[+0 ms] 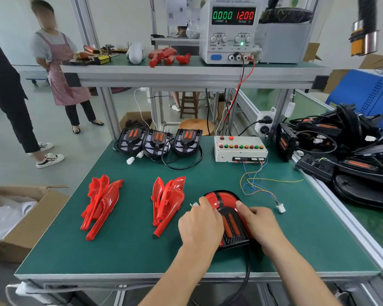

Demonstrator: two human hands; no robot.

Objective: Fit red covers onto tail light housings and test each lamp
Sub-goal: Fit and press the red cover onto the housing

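Note:
A black tail light housing (pixel 231 226) with red covers fitted around its top lies on the green mat (pixel 128 257) in front of me. My left hand (pixel 200 226) presses down on its left side with the fingers over the red cover. My right hand (pixel 260 225) presses on its right side. Two stacks of loose red covers (pixel 101 205) (pixel 168 200) lie to the left. Three bare housings (pixel 158 141) stand in a row at the mat's far edge. A white test connector (pixel 281 208) on coloured wires lies right of my hands.
A white test box (pixel 240 149) with coloured buttons stands at the back right. A power supply (pixel 229 29) on the upper shelf reads 0.000 and 12.00. A pile of black housings (pixel 345 151) fills the right bench. A cardboard box (pixel 20 219) sits left. Two people stand at the far left.

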